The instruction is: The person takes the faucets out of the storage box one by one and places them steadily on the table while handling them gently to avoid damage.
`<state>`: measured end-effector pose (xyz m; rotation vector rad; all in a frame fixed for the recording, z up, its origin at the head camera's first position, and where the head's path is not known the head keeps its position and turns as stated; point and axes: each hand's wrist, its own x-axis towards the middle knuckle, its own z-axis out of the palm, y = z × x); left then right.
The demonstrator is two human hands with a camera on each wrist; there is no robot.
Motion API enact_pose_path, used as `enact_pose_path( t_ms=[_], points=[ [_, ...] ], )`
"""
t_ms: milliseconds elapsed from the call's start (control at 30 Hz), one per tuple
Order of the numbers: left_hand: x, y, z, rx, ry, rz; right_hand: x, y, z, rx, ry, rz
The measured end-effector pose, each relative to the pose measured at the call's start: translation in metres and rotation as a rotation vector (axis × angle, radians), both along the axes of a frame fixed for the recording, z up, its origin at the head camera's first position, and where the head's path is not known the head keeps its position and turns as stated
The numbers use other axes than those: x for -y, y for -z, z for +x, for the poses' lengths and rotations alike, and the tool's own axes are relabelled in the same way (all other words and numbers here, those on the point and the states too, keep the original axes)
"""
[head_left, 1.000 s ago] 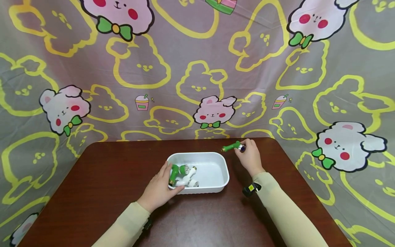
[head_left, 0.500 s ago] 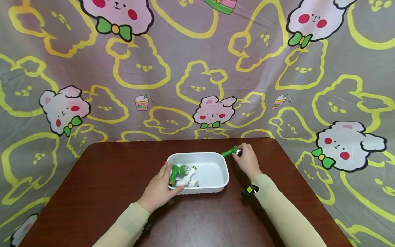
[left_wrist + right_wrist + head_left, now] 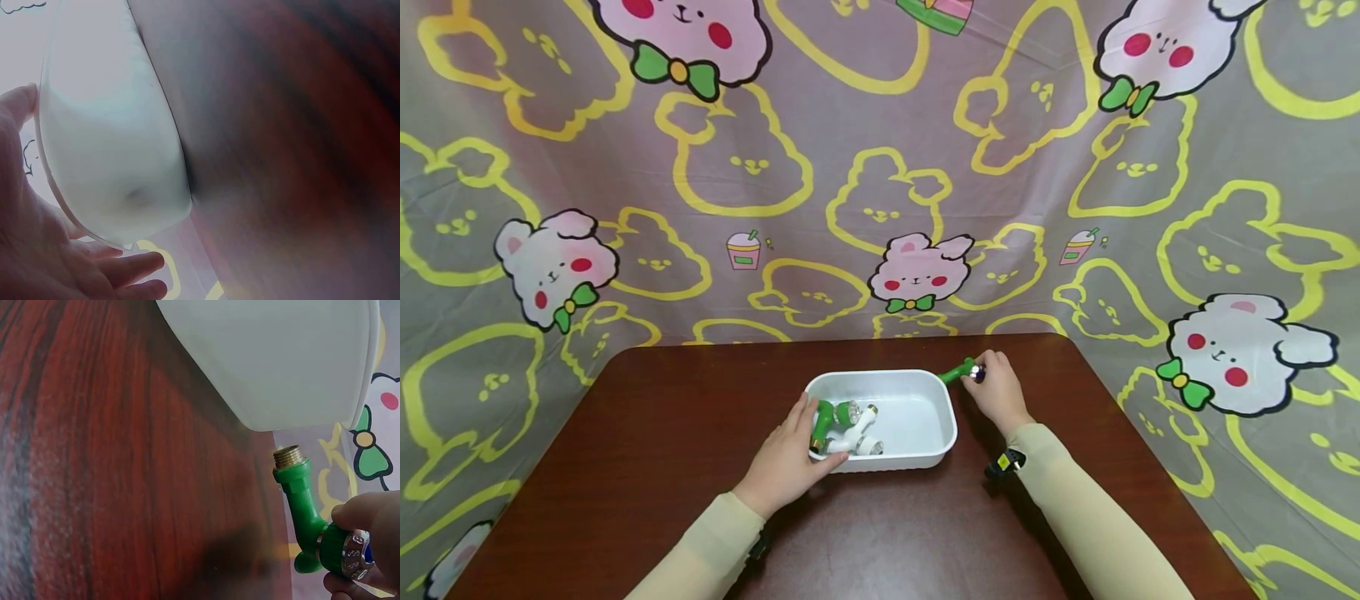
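Observation:
A white plastic basin (image 3: 917, 421) stands in the middle of the table. My left hand (image 3: 784, 462) grips its left front corner, thumb over the near rim and fingers along the left end. Inside, on the left, lie a green valve (image 3: 825, 421) and a white valve (image 3: 854, 435), both with brass threads. My right hand (image 3: 1000, 392) pinches another green valve (image 3: 303, 500) by its ridged metal-and-green knob (image 3: 342, 551). This valve is behind the basin's right back corner, its brass threaded end (image 3: 289, 456) pointing toward the basin wall.
The brown wooden table (image 3: 685, 417) extends around the basin. A patterned curtain (image 3: 820, 192) hangs right behind the table and along both sides.
My right hand has come down and left with the green valve, bringing its threaded end near the basin's back right corner. The left hand and the basin have stayed put.

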<state>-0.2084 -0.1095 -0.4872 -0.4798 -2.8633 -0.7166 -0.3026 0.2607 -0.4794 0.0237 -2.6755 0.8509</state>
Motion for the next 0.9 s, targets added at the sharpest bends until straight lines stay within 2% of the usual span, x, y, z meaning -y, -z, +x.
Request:
enact_pose_path(
  t_ms=[900],
  points=[
    [-0.0007, -0.002, 0.0004, 0.015, 0.003, -0.008, 0.0023, 0.0084, -0.0035, 0.034, -0.003, 0.026]
  ],
)
